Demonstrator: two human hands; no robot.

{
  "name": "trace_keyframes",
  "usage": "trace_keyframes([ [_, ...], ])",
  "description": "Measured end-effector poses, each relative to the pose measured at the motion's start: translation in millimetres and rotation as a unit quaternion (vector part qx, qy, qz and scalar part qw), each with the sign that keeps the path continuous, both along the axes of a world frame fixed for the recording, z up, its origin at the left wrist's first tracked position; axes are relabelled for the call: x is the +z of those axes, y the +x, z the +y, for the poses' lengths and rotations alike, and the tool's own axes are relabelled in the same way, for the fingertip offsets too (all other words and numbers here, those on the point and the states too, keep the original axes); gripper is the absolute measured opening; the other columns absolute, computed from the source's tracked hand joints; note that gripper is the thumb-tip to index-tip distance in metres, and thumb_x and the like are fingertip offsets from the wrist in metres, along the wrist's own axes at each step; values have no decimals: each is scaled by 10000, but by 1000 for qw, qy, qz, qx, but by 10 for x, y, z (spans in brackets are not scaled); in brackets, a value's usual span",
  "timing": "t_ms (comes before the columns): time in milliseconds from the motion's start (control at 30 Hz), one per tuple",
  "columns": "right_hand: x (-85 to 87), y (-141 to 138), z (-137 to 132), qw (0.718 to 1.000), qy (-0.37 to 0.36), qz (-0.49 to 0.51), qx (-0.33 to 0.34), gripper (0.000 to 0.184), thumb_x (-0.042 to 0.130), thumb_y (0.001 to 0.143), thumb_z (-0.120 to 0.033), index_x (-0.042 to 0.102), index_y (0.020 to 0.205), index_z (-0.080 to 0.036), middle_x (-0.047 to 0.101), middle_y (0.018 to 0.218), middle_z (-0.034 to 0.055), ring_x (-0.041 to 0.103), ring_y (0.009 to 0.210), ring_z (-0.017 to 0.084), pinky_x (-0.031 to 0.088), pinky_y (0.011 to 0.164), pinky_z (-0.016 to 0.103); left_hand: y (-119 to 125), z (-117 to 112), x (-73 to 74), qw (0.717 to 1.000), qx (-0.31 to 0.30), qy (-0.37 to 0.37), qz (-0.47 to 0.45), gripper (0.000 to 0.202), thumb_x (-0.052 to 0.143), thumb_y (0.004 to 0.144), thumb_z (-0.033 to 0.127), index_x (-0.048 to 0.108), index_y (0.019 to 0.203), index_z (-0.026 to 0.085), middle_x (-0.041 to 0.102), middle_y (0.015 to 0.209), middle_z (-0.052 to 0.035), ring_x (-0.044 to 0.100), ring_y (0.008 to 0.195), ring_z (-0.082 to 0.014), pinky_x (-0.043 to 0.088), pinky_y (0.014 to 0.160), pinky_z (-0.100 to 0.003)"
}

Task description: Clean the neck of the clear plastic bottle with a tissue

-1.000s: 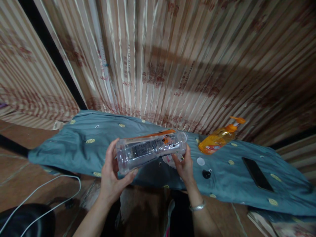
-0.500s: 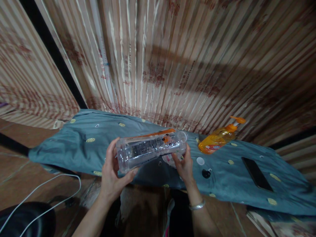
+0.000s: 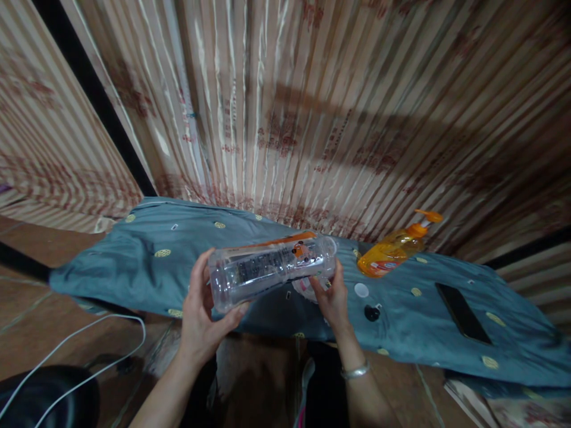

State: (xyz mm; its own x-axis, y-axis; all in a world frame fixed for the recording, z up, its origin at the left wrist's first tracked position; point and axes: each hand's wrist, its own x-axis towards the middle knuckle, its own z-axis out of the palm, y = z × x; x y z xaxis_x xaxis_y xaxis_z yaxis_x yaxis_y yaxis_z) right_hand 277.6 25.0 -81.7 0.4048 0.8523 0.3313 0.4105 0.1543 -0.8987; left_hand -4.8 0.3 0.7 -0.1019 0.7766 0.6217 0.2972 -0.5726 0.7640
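A clear plastic bottle [image 3: 267,267] with an orange-edged printed label lies almost level between my two hands, above the cloth-covered table. My left hand [image 3: 203,309] grips its base end, thumb underneath. At the neck end, my right hand [image 3: 332,297] holds it with thumb and fingers, a silver bangle on the wrist. Behind the right fingers, a round pinkish-white item [image 3: 306,289] is partly hidden. Just right of that hand are a small white disc [image 3: 361,290] and a small black object [image 3: 372,312], perhaps a cap.
An orange pump bottle [image 3: 392,252] stands toward the back right on the blue-green cloth [image 3: 147,261]. A black phone [image 3: 464,313] lies farther right. Behind the table hangs a striped curtain [image 3: 276,119]. A white cable [image 3: 89,324] loops at the lower left, near a dark round seat [image 3: 49,395].
Almost nothing differs. The view has shifted very slightly, while both hands keep the same hold on the clear bottle.
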Motion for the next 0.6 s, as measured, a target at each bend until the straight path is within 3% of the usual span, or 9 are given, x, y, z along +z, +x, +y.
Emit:
trace_keyframes([
  [600, -27, 10, 1, 1000, 0, -1, 1, 830, 759, 894, -540, 488, 1567, -136, 801, 1250, 166, 781, 1123, 330, 627, 996, 475, -16, -4, -16, 999, -8, -35, -37, 904, 911, 815, 545, 518, 1555, 205, 797, 1285, -123, 827, 1101, -311, 678, 858, -379],
])
